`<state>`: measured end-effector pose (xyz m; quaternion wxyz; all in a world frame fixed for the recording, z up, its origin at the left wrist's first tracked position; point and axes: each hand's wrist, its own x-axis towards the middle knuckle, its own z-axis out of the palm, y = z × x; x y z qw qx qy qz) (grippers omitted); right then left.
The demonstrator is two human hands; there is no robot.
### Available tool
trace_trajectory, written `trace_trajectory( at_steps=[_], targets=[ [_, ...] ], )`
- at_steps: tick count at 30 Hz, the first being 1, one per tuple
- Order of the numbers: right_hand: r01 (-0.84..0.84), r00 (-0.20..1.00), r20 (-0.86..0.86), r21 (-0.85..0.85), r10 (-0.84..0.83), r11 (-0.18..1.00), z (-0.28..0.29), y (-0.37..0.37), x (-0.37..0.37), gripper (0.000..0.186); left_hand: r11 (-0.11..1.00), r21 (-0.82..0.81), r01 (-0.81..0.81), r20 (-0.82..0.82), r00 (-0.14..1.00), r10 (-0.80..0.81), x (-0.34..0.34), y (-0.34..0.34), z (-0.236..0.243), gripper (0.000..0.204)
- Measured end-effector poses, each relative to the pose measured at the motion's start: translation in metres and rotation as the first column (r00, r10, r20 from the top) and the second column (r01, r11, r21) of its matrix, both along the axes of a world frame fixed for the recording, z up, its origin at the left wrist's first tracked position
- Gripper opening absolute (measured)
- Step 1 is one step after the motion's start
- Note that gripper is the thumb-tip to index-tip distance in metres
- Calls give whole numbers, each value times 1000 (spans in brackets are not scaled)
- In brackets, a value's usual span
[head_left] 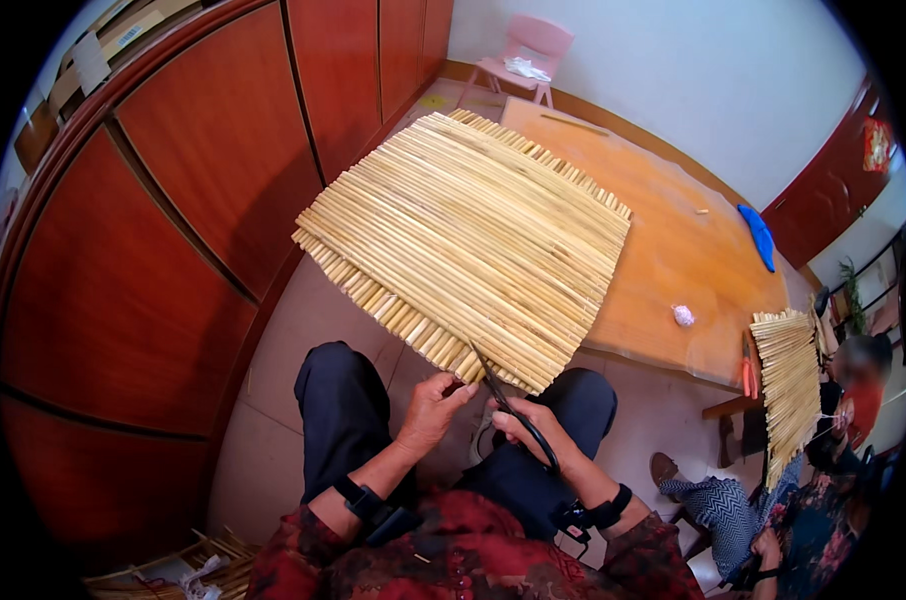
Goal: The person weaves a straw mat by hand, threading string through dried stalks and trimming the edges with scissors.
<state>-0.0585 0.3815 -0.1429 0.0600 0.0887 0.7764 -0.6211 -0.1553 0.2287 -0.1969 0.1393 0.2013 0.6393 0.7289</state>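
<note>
Ahead of me: a long, light-brown wooden surface [673, 250] running away toward the white wall.
On it: a blue cloth-like thing [760, 237] near its far right edge, and a small crumpled white ball [683, 316] nearer to me.
Far corner: a small pink plastic chair [529, 50] with something white on its seat.
To my left: tall reddish-brown wooden cabinet doors [173, 220].
To my right: a second, narrower mat of pale reeds [788, 385], held by another person seated there.
Down by my left: a pile of loose reed stalks [198, 570] on the tiled floor [303, 330].
</note>
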Motion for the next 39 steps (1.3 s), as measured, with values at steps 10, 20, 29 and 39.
trace_trajectory(
  at_steps=[10,20,29,39],
  targets=[
    [-79,997,-20,-93,77,993,-25,11,-15,41,979,186,88,208,970,-127,3,3,2,15],
    [-31,999,10,-120,32,992,-4,7,-16,40,986,166,-12,441,895,-64,6,13,32,24],
    [-189,978,34,-275,206,943,-15,21,-23,37,982,181,57,542,828,-148,2,3,41,24],
    [-99,991,54,-313,122,945,-29,22,-25,33,974,221,43,554,817,-162,2,3,44,25]
  ],
)
